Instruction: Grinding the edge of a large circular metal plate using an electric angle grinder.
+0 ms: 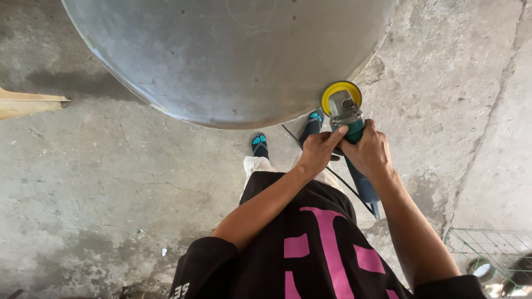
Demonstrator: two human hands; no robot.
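A wooden plank point(27, 102) lies on the concrete floor point(111, 194) at your far left. Ahead of you sits a large round metal sheet point(227, 55). Your left hand point(317, 152) and right hand point(368, 152) sit together, both clamped on the angle grinder point(349, 119), its yellow disc point(341, 91) just beside the sheet's right edge. A green wire rack point(490, 257) stands at lower right.

The big round metal sheet point(233, 55) is shiny grey with dull patches. The grinder point(350, 133) has a teal and blue body and a yellow disc point(341, 91). The shirt point(316, 249) is black with pink shapes. The sandals point(259, 143) have bright blue straps. The floor point(111, 194) is grey with dark stains.
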